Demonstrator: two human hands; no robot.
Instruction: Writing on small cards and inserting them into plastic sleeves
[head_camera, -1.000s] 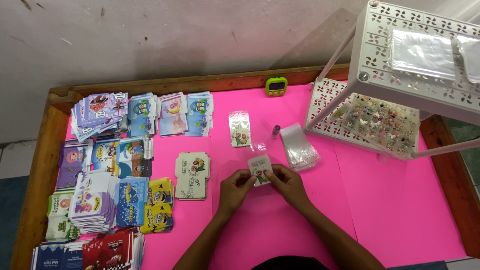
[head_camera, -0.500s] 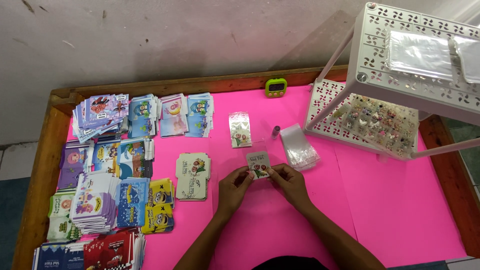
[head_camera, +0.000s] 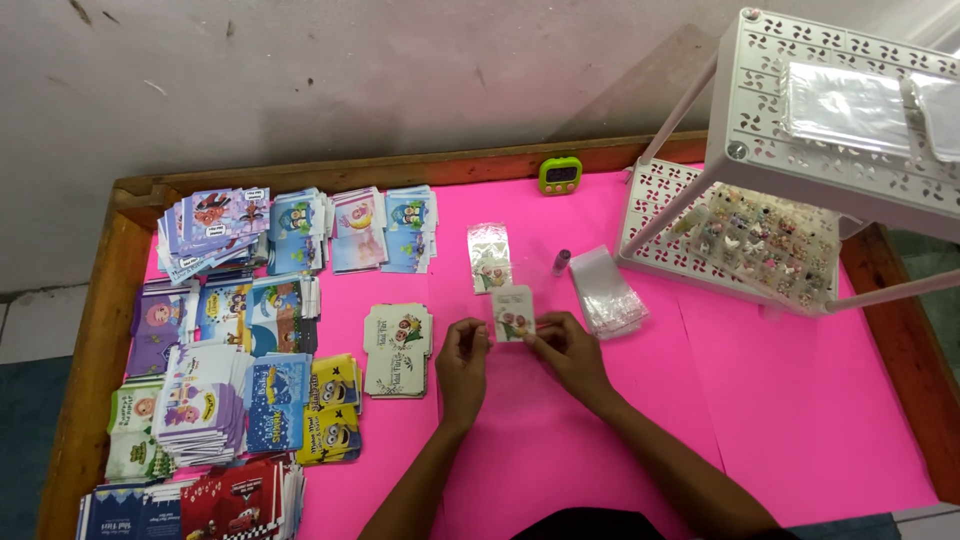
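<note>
While both hands hover low over the pink table (head_camera: 800, 400), the small floral card (head_camera: 513, 313) sits between them, raised just above the surface near the middle. On its right edge the right hand (head_camera: 568, 350) pinches it, thumb and forefinger pressed together on the card's lower corner, other fingers curled. At the card's left side the left hand (head_camera: 463, 352) has its fingertips drawn close; whether they actually touch the card cannot be told. Just beyond lies a bagged card (head_camera: 489, 257), a stack of clear sleeves (head_camera: 606, 291) to its right, and a pile of matching floral cards (head_camera: 398, 349) to the left.
</note>
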